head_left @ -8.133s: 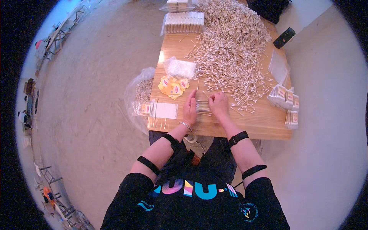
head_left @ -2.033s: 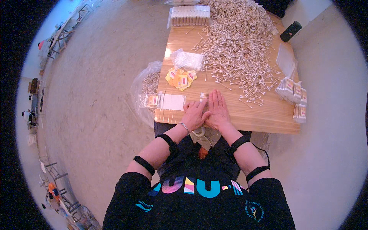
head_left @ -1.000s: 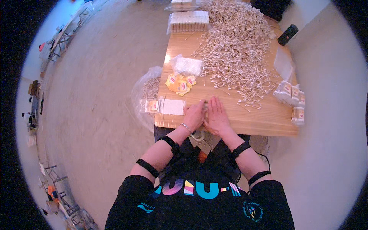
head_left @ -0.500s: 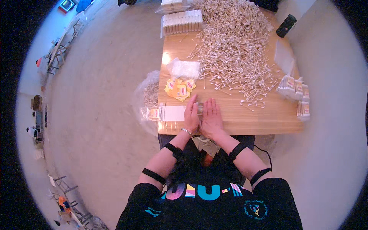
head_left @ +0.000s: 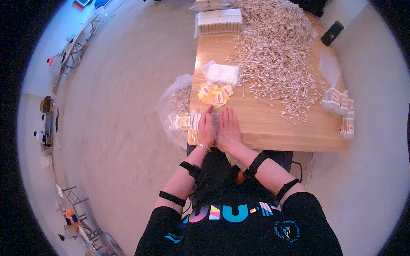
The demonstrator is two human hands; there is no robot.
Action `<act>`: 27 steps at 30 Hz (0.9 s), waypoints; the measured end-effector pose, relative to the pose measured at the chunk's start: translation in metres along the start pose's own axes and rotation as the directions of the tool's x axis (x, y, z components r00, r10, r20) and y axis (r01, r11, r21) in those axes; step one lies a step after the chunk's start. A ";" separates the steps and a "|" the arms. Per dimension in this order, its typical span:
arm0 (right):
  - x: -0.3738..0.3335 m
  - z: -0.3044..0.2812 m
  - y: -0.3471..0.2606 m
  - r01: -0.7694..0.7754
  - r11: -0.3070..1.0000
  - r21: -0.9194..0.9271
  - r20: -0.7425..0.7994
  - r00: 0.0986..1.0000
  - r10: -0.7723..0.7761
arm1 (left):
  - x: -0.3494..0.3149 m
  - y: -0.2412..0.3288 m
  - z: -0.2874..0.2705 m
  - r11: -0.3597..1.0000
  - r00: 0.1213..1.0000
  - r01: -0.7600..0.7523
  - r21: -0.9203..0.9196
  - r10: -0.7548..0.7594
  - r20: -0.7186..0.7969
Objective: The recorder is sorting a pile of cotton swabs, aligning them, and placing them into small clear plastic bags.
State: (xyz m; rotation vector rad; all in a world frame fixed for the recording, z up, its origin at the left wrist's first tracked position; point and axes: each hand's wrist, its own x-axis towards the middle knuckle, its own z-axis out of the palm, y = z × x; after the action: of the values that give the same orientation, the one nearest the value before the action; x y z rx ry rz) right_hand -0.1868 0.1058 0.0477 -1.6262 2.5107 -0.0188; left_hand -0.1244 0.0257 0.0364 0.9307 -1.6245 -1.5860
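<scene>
At the table's near left edge, my left hand (head_left: 206,130) stands on its side with fingers stretched out. Beside it my right hand (head_left: 229,131) lies flat, palm down, fingers straight and close together. A row of cotton swabs (head_left: 215,120) shows in the narrow gap between the hands, partly hidden by them. Just left of my left hand, a clear packet with a yellow and white label (head_left: 185,121) lies at the table edge. A white strip (head_left: 195,122) shows between packet and hand. Beyond my fingertips is a pile of small yellow cards (head_left: 215,94).
A large heap of loose cotton swabs (head_left: 277,55) covers the table's far part. Stacked swab bundles (head_left: 220,21) and a clear bag (head_left: 223,74) lie at left. Filled packets (head_left: 337,102) and a black cylinder (head_left: 332,33) are at right. A plastic bag of swabs (head_left: 180,99) hangs beside the table.
Both hands have moved left across the table with the row of swabs between them. My left hand now covers most of the white sheet next to the packet. The whole view has shifted slightly.
</scene>
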 end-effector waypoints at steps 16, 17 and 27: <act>0.005 -0.003 -0.032 -0.004 0.991 0.135 0.066 0.998 -0.005 | 0.005 0.012 -0.062 0.890 0.980 -0.199 0.410 0.188 0.066; 0.006 -0.002 -0.034 -0.002 0.987 0.158 0.029 1.000 -0.003 | 0.010 0.012 -0.073 0.846 0.972 -0.221 0.485 0.232 0.038; 0.012 0.003 -0.064 0.029 0.972 0.233 -0.082 0.997 -0.010 | 0.043 -0.033 -0.142 0.758 0.998 -0.066 0.649 0.048 0.045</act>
State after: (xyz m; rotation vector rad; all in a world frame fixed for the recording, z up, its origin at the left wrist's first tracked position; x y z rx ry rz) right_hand -0.1334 0.0688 0.0491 -1.5830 2.4396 -0.3756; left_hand -0.0241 -0.0847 0.0071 1.1857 -2.2618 -0.9742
